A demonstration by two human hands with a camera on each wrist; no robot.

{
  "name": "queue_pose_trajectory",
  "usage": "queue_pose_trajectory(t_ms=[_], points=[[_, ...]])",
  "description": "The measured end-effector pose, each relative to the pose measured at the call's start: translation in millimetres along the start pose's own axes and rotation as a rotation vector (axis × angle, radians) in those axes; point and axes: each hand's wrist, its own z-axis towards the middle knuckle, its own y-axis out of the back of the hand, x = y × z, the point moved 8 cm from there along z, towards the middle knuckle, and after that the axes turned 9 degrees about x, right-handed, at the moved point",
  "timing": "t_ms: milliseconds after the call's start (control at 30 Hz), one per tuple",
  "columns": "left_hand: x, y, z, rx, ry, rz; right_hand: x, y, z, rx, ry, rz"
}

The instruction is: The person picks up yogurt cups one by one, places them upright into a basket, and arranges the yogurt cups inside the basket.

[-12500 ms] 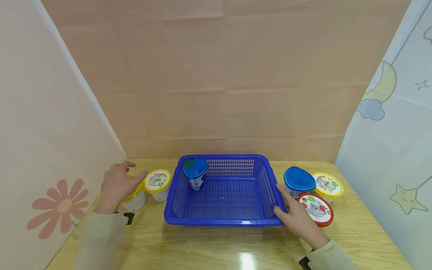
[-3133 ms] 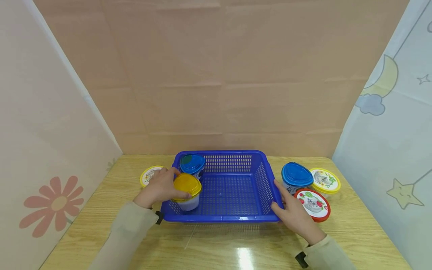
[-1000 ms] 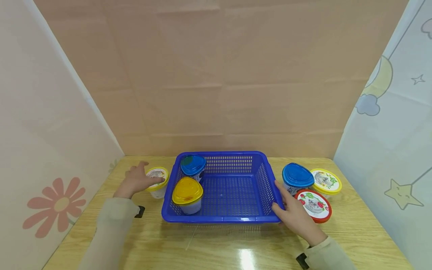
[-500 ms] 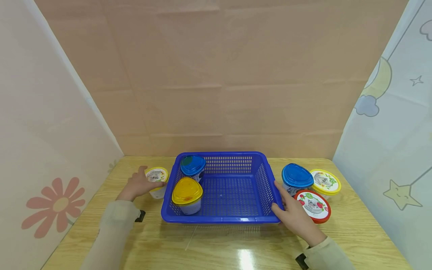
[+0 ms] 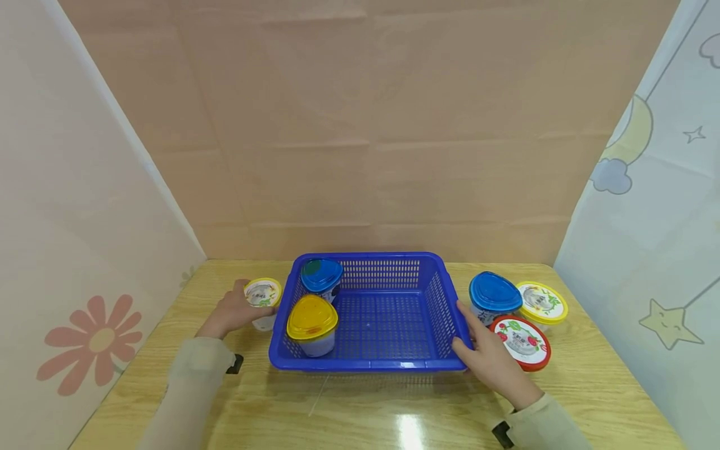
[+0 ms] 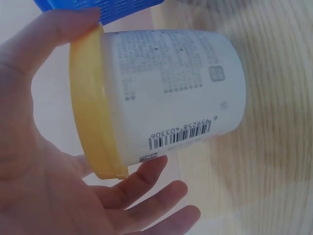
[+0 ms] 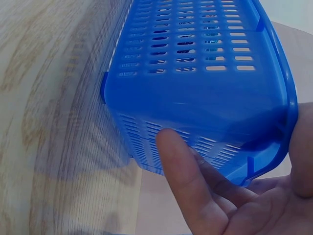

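Note:
My left hand (image 5: pixel 230 311) grips a round white tub with a yellow-rimmed lid (image 5: pixel 263 292), standing on the table left of the basket. In the left wrist view, the thumb lies on the lid's edge and the fingers reach round the opposite side; a barcode shows on the tub's wall (image 6: pixel 171 83). My right hand (image 5: pixel 492 359) holds the right rim of a blue mesh basket (image 5: pixel 371 365), thumb over the rim and fingers outside below it. Inside the basket's left end stand a blue-lidded cup (image 5: pixel 322 274) and, in front of it, a tub with a yellow rounded-triangular lid (image 5: pixel 312 322).
Right of the basket, close to my right hand, stand a blue-lidded cup (image 5: pixel 495 294), a yellow-rimmed tub (image 5: pixel 542 302) and a red-rimmed tub (image 5: pixel 522 342). A tan backdrop (image 5: pixel 365 156) and patterned side panels enclose the wooden table (image 5: pixel 360 419).
The triangular yellow-lidded tub went from the left table into the basket and was let go. My left hand then moved left and closed round the yellow-rimmed tub. My right hand stayed on the basket.

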Motion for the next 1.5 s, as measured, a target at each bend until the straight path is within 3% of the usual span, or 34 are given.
queue_pose_trajectory(t_ms=[500,1033,1500], points=[[-0.8,1.6,-0.5,0.001,0.005,-0.024,-1,0.0,2,0.0,0.0,-0.009],[-8.8,16.0,-8.0,-0.059,-0.014,0.017,-2,-0.4,0,0.005,0.003,-0.001],[-33.9,36.5,-22.5,-0.133,-0.053,0.001,-2,-0.7,0,0.007,0.002,0.001]])
